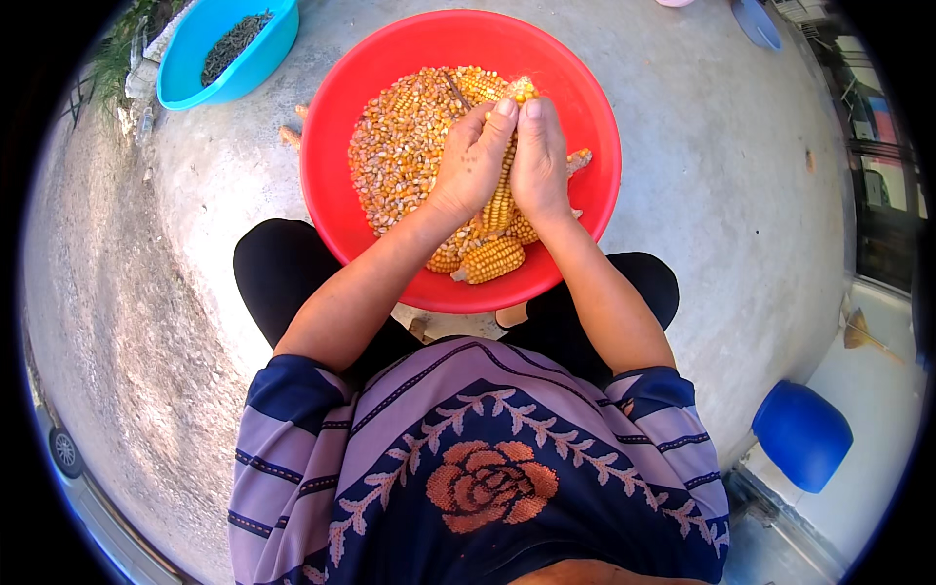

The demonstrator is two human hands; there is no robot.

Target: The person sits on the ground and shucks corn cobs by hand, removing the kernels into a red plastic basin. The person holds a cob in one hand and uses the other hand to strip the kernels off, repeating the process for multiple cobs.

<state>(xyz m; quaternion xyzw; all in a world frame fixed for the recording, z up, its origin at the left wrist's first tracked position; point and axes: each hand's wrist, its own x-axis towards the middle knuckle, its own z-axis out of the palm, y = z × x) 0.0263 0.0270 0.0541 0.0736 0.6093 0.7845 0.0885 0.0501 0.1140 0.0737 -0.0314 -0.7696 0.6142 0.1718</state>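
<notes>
A wide red plastic basin (468, 31) stands before my knees, holding a heap of loose corn kernels (391, 153). Over it, my left hand (479, 157) and my right hand (539, 157) press together around a corn cob (523, 89), whose tip pokes out beyond both thumbs. Most of that cob is hidden by my fingers. Below my palms lie more yellow ears of corn (493, 260) against the near side of the basin. A dark thin stick (457, 89) rests on the kernels, near my left fingers. Part of another cob (579, 161) shows right of my right hand.
A turquoise basin (270, 62) with dark dried pieces (235, 45) stands at the upper left. Bare cobs (290, 136) lie on the concrete floor (716, 175) beside the red basin. A blue plastic barrel (803, 436) and a broom (863, 330) are at the right; a car (80, 490) is lower left.
</notes>
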